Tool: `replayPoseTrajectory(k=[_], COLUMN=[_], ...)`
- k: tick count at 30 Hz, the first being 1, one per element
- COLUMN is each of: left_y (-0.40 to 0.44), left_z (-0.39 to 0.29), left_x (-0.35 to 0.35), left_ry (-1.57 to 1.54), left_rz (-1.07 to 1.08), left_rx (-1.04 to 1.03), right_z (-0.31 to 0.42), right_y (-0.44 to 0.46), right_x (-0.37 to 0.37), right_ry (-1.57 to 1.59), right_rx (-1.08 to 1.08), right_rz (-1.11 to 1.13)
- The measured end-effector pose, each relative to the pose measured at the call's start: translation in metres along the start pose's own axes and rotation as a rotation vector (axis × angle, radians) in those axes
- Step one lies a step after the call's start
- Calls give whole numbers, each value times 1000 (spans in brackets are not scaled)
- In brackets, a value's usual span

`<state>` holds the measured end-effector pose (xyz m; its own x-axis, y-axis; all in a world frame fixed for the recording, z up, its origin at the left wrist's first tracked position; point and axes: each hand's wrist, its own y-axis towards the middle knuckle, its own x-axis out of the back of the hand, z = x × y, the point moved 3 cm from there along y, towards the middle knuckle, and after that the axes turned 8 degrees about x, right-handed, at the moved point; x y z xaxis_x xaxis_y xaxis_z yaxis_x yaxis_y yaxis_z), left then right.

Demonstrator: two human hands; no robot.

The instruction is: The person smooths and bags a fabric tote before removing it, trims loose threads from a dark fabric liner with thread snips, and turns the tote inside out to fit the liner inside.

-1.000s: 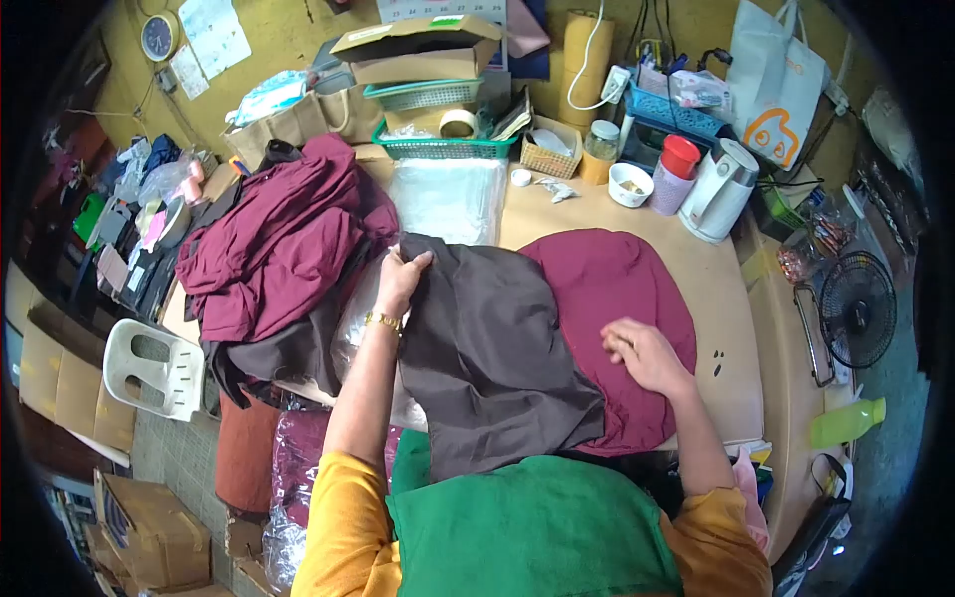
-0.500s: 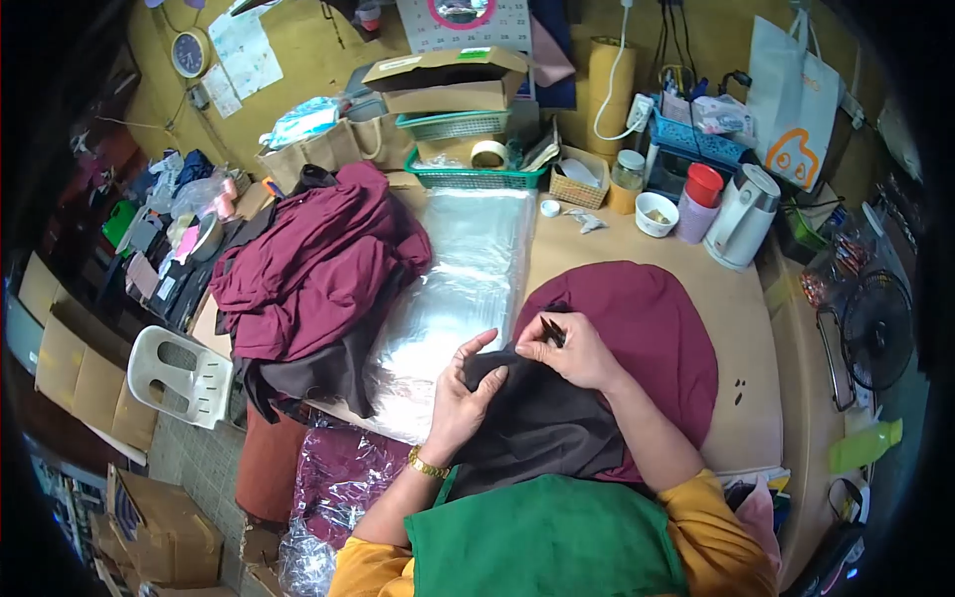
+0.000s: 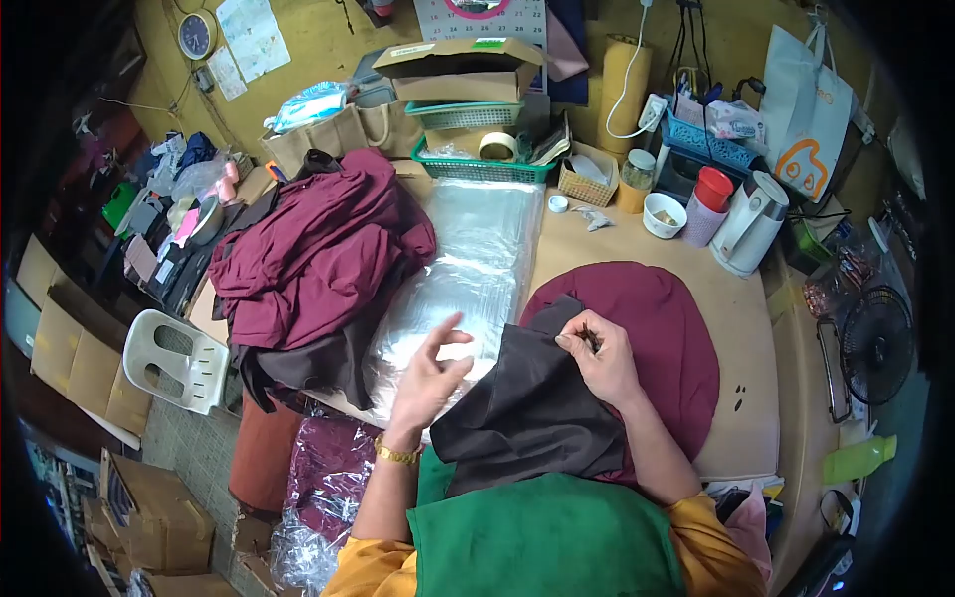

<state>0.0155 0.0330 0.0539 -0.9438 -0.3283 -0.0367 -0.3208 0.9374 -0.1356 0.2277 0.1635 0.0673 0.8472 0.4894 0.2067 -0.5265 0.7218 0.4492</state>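
Observation:
My left hand is raised off the cloth with its fingers spread and nothing in it. It hovers over the lower part of a stack of clear plastic sleeves. My right hand pinches the upper edge of a black cloth piece. A small dark pointed tool, perhaps thread snips, is tucked in the same hand, mostly hidden by the fingers. The black cloth drapes towards my green apron and overlaps a rounded maroon cloth spread on the table.
A heap of maroon and black garments lies left of the sleeves. Green baskets, a white bowl, a red-lidded cup and an electric kettle stand along the back. A white plastic chair is at the left.
My left hand has let go of the black cloth and moved left, its fingers opening. My right hand has shifted slightly right, and the black cloth now lies more spread out.

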Motion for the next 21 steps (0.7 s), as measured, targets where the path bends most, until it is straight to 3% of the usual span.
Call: replayPoseTrajectory(k=[4, 6, 9, 17, 21], left_y=[8, 17, 13, 2, 5], left_z=[-8, 4, 1, 15, 15], left_x=[-30, -39, -49, -19, -1], left_ry=[24, -186, -126, -92, -280], left_rz=[26, -9, -71, -329, -160], left_rx=[23, 17, -43, -154, -92], right_z=[4, 30, 27, 5, 11], right_y=[-4, -5, -10, -17, -18], right_x=[-3, -8, -11, -8, -4], right_ry=[-57, -116, -207, -53, -88], right_rx=[56, 68, 134, 103, 75], right_rz=[32, 57, 108, -114, -91])
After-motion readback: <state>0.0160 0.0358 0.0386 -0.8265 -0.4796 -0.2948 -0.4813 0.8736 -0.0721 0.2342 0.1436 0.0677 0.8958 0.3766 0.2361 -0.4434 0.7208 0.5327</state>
